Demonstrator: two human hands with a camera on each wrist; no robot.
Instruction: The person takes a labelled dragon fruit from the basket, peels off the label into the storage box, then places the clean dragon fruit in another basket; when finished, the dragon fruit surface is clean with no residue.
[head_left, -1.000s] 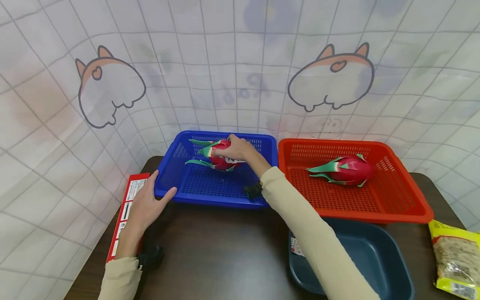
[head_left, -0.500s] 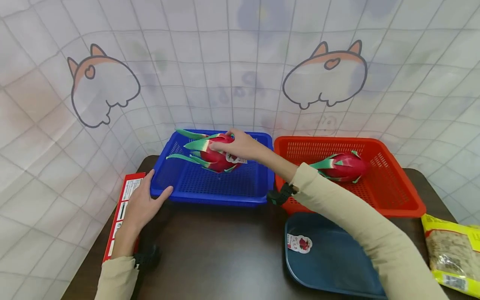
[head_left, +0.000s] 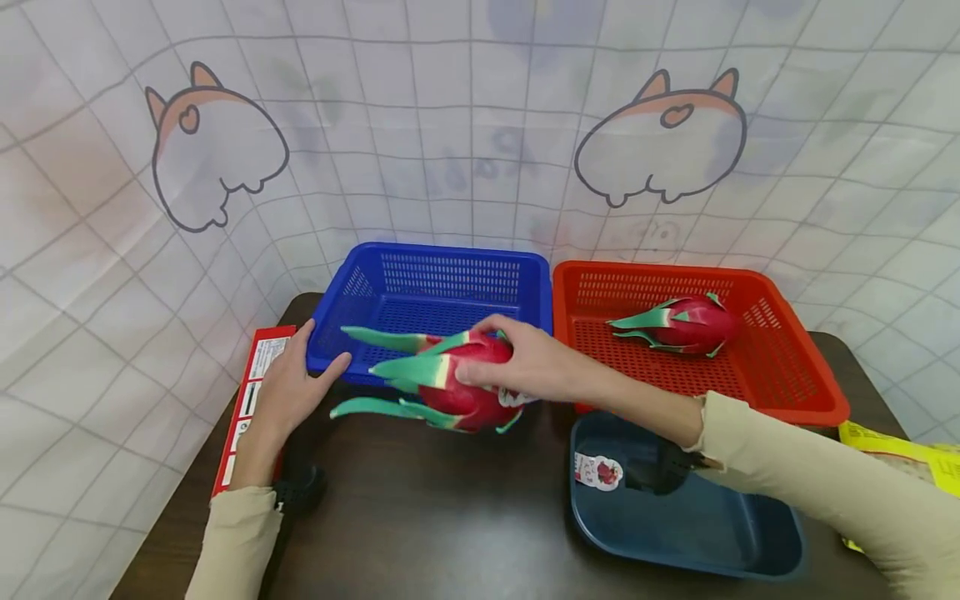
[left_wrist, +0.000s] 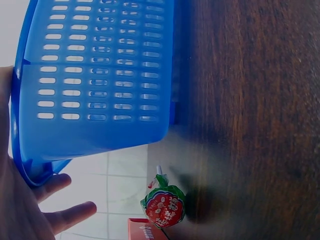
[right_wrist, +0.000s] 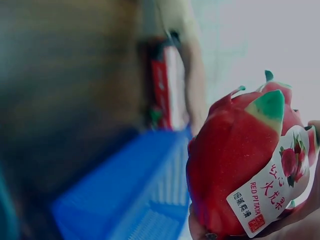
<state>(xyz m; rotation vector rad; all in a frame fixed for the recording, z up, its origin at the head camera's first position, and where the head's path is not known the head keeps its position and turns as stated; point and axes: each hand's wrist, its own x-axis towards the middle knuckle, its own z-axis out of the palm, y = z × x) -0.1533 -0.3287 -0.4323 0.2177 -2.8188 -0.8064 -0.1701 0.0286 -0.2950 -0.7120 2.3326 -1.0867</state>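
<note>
My right hand (head_left: 536, 362) grips a dragon fruit (head_left: 446, 408) with red skin and long green-tipped scales. It hangs in front of the blue basket, overlapping its front rim in the head view. In the right wrist view, the fruit (right_wrist: 235, 160) bears a white RED PITAYA label (right_wrist: 272, 185). My left hand (head_left: 292, 396) rests at the front left corner of the blue plastic basket (head_left: 352, 275), thumb and fingers spread along its rim. Two straight fingers (left_wrist: 70, 217) extend past the rim in the left wrist view. Another dragon fruit (head_left: 697, 325) lies in the red basket (head_left: 795, 367).
A dark blue tray (head_left: 675, 542) with a paper label (head_left: 597, 472) inside stands in front of the red basket. At left lies a red and white box (head_left: 251, 392), with a wrapped lollipop (left_wrist: 164, 206) nearby. A yellow bag (head_left: 900, 450) is partly behind the right sleeve.
My right hand has lifted the dragon fruit out of the blue basket and brought it forward, closer to me. The left hand has stayed at the basket's corner.
</note>
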